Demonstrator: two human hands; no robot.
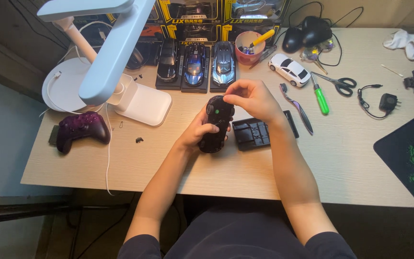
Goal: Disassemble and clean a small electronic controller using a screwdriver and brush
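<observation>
Toy car, black [215, 125], held upright over the wooden desk [350, 163], just in front of the row of three model cars on display plinths [195, 67]. Left hand [198, 133] wraps the lower body from the left, fingers curled shut around it. Right hand [251, 98] arches over the top end, fingertips pinched together at the upper edge. Black base plate [251, 134] lies flat just right of the car, beside the right wrist. Green-handled screwdriver [320, 98] and metal pry tool [297, 108] lie near, further right. Handling note: steady grip from below, light fingertip pressure above; a small loose black part [139, 140] lies on the desk left of the hands.
</observation>
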